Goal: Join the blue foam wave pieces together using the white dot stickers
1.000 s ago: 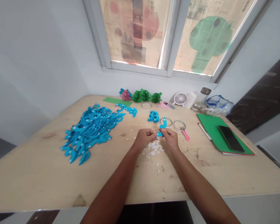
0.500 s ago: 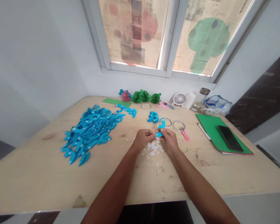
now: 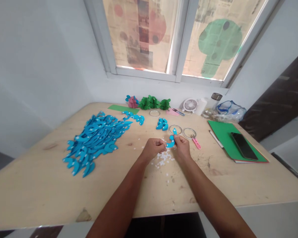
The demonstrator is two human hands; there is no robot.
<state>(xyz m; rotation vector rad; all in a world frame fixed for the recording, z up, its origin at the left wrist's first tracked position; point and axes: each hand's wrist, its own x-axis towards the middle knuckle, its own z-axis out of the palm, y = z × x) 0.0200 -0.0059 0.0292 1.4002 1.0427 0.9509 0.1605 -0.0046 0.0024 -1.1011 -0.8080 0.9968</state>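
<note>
Between my hands is a curved blue paper piece [image 3: 171,142] with small white patches. My left hand [image 3: 153,147] pinches its lower left end, fingers closed. On its right side my right hand [image 3: 182,145] grips it between thumb and fingers. Beneath them, small white paper bits [image 3: 163,160] lie scattered on the wooden table [image 3: 109,195]. A large heap of similar blue paper pieces [image 3: 96,138] spreads to the left. Just beyond my hands stands a small group of blue pieces [image 3: 162,124], and more blue pieces [image 3: 134,117] lie farther back to the left.
Metal rings [image 3: 189,133] and pink-handled thread snips [image 3: 196,142] lie right of my hands. Farther right, a phone [image 3: 243,145] rests on green sheets [image 3: 220,132] beside a pen [image 3: 216,138]. Along the wall stand green paper figures [image 3: 152,102], a small fan [image 3: 190,104] and a bottle [image 3: 215,100].
The blue piece has turned and opened out between my hands, showing more of its curve. My right hand has shifted slightly right, and my left hand stays close to the same spot.
</note>
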